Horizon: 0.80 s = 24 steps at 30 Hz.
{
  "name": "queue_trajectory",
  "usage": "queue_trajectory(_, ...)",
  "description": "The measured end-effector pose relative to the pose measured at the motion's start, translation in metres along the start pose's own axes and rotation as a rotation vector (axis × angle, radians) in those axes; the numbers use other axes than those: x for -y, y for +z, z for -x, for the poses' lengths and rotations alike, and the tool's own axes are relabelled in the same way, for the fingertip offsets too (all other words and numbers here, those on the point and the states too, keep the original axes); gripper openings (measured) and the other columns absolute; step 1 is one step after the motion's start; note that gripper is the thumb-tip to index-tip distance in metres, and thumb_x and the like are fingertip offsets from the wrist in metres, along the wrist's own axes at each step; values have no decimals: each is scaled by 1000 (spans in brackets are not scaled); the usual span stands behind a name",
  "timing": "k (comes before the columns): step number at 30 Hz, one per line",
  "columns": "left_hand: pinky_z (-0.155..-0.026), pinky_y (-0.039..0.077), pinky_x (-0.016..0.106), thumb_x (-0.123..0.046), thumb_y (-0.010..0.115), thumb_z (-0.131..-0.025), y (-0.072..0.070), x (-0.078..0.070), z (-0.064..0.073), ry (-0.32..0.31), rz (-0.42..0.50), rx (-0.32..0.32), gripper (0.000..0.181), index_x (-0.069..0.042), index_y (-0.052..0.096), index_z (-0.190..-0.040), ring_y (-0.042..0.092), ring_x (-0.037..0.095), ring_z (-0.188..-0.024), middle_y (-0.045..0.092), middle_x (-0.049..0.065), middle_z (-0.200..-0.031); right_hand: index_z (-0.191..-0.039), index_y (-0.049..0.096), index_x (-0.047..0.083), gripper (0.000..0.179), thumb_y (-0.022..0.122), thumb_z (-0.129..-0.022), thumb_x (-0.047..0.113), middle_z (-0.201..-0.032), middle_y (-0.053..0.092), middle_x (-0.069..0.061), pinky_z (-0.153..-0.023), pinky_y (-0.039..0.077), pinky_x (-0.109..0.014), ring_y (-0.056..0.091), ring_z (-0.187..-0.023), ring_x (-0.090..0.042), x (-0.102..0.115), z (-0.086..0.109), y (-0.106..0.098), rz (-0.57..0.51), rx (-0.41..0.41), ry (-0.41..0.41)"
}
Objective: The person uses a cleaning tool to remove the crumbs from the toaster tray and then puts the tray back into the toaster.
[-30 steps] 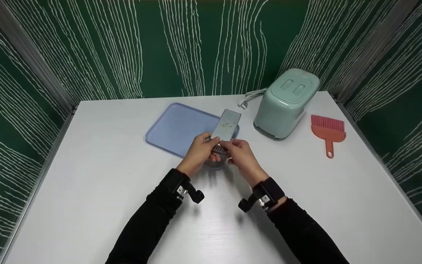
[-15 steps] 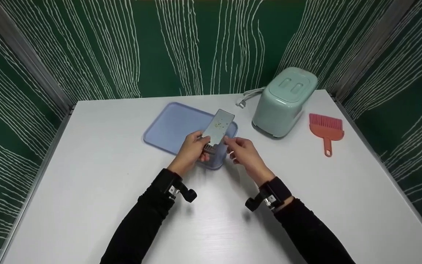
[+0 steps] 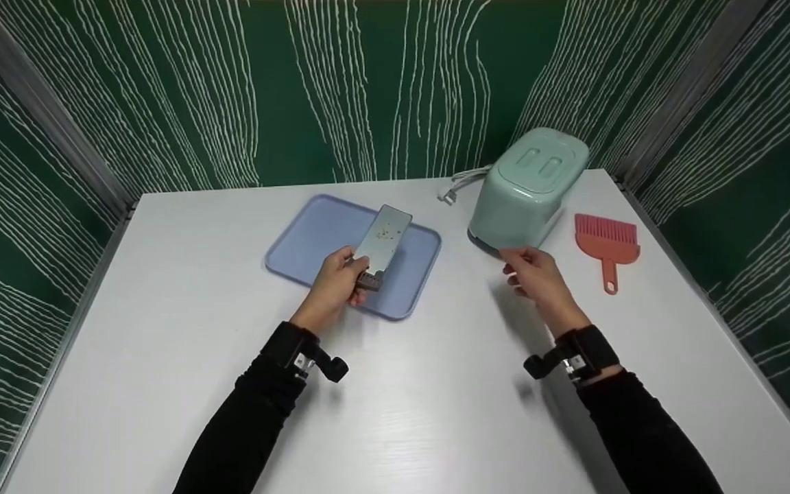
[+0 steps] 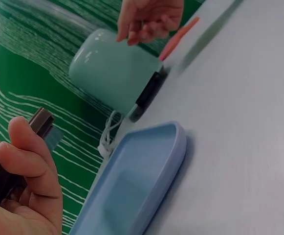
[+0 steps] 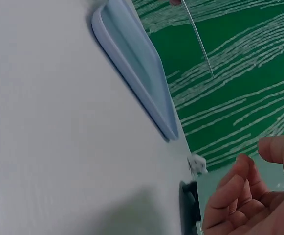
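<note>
One speckled plate (image 3: pixel 387 234) above a tray (image 3: pixel 326 219).
My left hand (image 3: pixel 335 283) clamps its fingers on one end; my right hand (image 3: pixel 537 280) hangs, fingers loosely curled, near the toaster (image 3: pixel 525 195).

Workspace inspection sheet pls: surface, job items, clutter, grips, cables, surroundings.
Surface: white table.
Job items: flat panel carries brown specks, held above the blue tray; toaster at the back right.
Clutter: brush, pink bristles, orange handle, lying right of the toaster.
Left grip: holds the panel by its dark slotted end.
Right grip: nothing seen in it; near the toaster, contact cannot be told.
Cables: white cord at the toaster, plug loose on the table.
Surroundings: green walls with white wavy lines, grey corner posts.
</note>
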<state>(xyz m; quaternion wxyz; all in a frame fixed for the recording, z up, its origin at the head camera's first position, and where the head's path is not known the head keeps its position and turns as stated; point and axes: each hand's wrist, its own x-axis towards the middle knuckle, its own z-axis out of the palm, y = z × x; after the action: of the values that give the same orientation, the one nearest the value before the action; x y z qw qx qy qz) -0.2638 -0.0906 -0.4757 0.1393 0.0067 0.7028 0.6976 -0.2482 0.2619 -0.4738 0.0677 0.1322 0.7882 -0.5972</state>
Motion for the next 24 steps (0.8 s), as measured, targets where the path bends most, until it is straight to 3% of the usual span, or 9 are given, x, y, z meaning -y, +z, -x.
queue_trajectory(8, -40, 39, 19, -15, 52, -113, -13, 0, 1, -9, 3, -11, 36, 0, 52, -146, 50, 7, -42, 55, 1, -71, -118, 57, 15, 34, 61, -108, 47, -94, 61, 10, -78, 55, -24, 62, -85, -6, -24, -17, -77, -6, -152, 108)
queue_trajectory(10, -40, 39, 19, -15, 51, -113, -17, 0, 2, -5, -10, -11, 27, -1, 54, -137, 50, 7, -42, 53, 0, -70, -118, 58, 14, 34, 61, -108, 46, -91, 62, 11, -75, 55, -24, 62, -82, -5, -30, -20, -91, 23, -199, 102)
queue_trajectory(13, -40, 38, 19, -15, 50, -114, -20, 1, 4, 5, -34, -15, 11, -4, 51, -110, 51, 7, -41, 48, -1, -68, -115, 58, 12, 31, 61, -107, 42, -82, 61, 13, -70, 56, -24, 62, -76, -4, -35, -23, -109, 71, -255, 90)
queue_trajectory(15, -39, 38, 19, -15, 50, -114, -23, 1, 4, 16, -51, -19, 19, -9, 43, -97, 51, 7, -40, 49, -1, -64, -112, 55, 12, 28, 61, -107, 39, -74, 58, 13, -65, 53, -25, 58, -67, -4, -39, -26, -118, 106, -280, 89)
queue_trajectory(19, -39, 38, 19, -14, 49, -114, -26, 2, 5, 30, -65, -13, 24, -11, 39, -92, 50, 6, -39, 53, -1, -58, -116, 51, 7, 35, 62, -106, 39, -68, 52, 10, -63, 48, -27, 54, -64, -9, -48, -31, -134, 245, -297, 116)
queue_trajectory(24, -39, 38, 18, -14, 49, -114, -31, 1, 8, 33, -77, -30, 23, -10, 41, -93, 49, 5, -38, 54, -1, -59, -121, 54, 1, 46, 62, -104, 43, -80, 59, 4, -70, 48, -29, 57, -84, -19, -60, -37, -139, 389, -292, 169)
